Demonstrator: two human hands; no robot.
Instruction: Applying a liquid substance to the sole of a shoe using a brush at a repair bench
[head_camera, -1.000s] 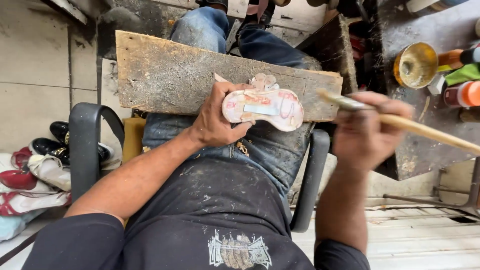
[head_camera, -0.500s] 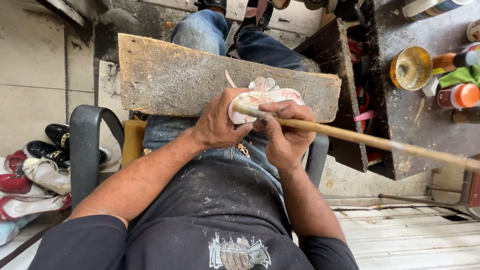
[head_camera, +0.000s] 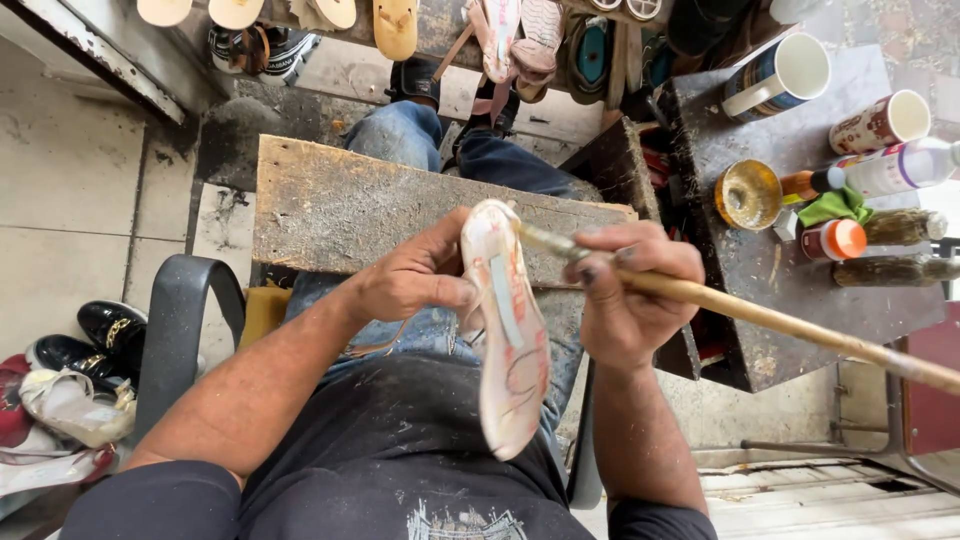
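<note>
My left hand (head_camera: 415, 275) grips a small pale shoe sole (head_camera: 505, 330) with pink and red markings, held upright and edge-on over my lap. My right hand (head_camera: 625, 295) holds a long wooden-handled brush (head_camera: 780, 325), its tip touching the top end of the sole. The brush handle runs off to the lower right. A rough wooden board (head_camera: 350, 205) lies across my knees just beyond both hands.
A dark side table (head_camera: 780, 270) on the right carries a round glue tin (head_camera: 748, 195), mugs, bottles and a green rag. Sandals and soles hang at the top. Several shoes (head_camera: 70, 370) lie on the floor at left. Chair armrests flank my lap.
The sole has turned from lying flat to standing on edge, lengthwise toward me. My right hand came in from the glue tin and put the brush tip to the sole's top end.
</note>
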